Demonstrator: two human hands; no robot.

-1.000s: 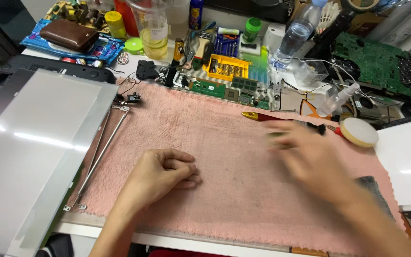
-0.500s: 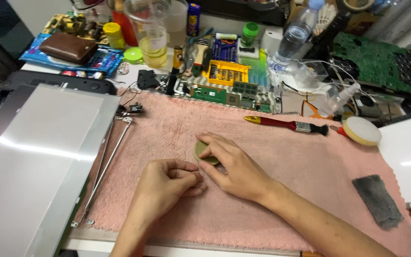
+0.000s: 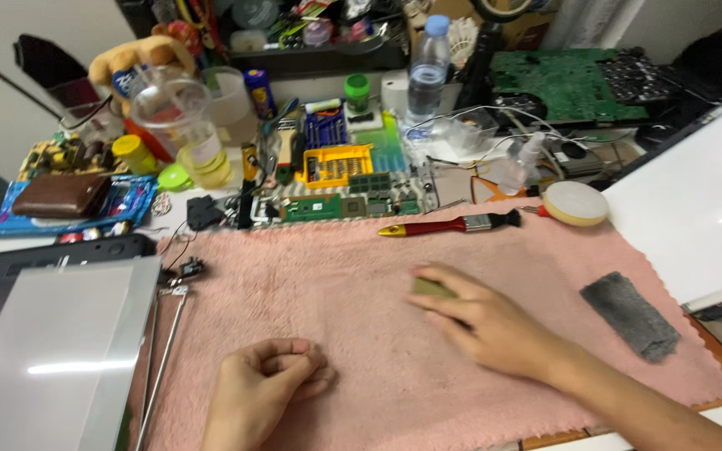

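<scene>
While right hand [image 3: 495, 330] covers olive piece [image 3: 432, 288], towel [image 3: 361, 267] mid-area open.

Red-handled brush [image 3: 451, 225], grey pad [image 3: 631, 315], water bottle [image 3: 427, 68]

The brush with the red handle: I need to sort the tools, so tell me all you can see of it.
The brush lies flat near the far edge of the pink towel, lengthwise left to right. Its handle is glossy red with a yellow tip at the left end; a silver metal band joins it to short black bristles at the right. Neither hand touches it; the right hand rests on the towel nearer the camera. A round yellow-rimmed disc sits just beyond its bristles.
</scene>
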